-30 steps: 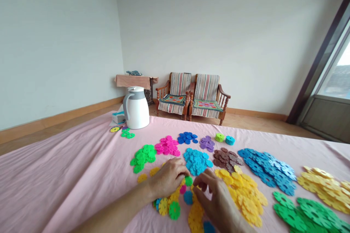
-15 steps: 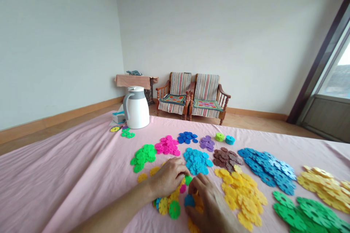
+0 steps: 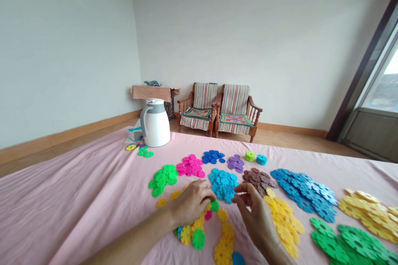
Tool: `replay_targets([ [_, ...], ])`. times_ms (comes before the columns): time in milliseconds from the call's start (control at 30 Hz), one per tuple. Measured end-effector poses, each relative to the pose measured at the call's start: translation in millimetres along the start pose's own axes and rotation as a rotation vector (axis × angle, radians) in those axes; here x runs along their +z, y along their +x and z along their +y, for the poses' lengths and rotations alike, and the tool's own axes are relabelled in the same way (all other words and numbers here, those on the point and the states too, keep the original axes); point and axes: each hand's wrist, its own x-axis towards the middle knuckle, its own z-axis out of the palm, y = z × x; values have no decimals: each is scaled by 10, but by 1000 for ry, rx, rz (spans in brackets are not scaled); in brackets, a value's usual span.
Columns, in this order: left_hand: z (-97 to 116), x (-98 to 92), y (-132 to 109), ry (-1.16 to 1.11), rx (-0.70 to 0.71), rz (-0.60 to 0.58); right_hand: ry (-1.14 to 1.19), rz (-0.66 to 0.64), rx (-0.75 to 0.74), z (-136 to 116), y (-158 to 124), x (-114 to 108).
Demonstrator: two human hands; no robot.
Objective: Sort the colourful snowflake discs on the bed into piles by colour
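My left hand [image 3: 194,201] is closed over a cluster of joined discs, its fingertips near a green disc [image 3: 214,205] and a pink disc [image 3: 208,215]; what it pinches is hidden. My right hand [image 3: 253,211] hovers, thumb and fingers apart, at the right edge of the light blue disc pile [image 3: 223,184], with nothing visible between them. Below and between the hands runs a curved row of yellow discs [image 3: 224,240], with a blue disc [image 3: 238,258] at its lower end. A yellow pile [image 3: 284,225] lies partly behind my right hand.
On the pink cloth [image 3: 93,198] are green [image 3: 163,179], pink [image 3: 190,165], dark blue [image 3: 213,156], purple [image 3: 235,163], brown [image 3: 258,180] and larger blue [image 3: 303,188] piles. A white jug [image 3: 157,126] stands at the back left. Two chairs [image 3: 234,109] are beyond.
My right hand has moved up and away from the yellow row to the light blue pile, its fingers off the discs. A blue disc now shows at the row's lower end. My left hand is nearly still.
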Motion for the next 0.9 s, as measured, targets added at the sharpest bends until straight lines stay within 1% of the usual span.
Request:
replay_targets([
  [167, -7, -77, -4, -37, 6, -14, -115, -100, -2, -105, -71, 10],
  [267, -53, -152, -8, -43, -27, -9, -147, -145, -2, -157, -109, 37],
  [400, -146, -268, -26, -29, -60, -36, -161, -141, -21, -153, -123, 56],
  [567, -201, -427, -68, -48, 32, -194, -162, -147, -32, -117, -131, 75],
  [633, -197, -471, -81, -47, 52, -227, -168, -151, -37, -111, -133, 78],
  [733, -172, -492, -87, -54, 51, -248, -186, -154, -48, -107, -133, 79],
  [900, -106, -466, -79, -33, 54, -236, -205, -157, -66, -115, -125, 72],
])
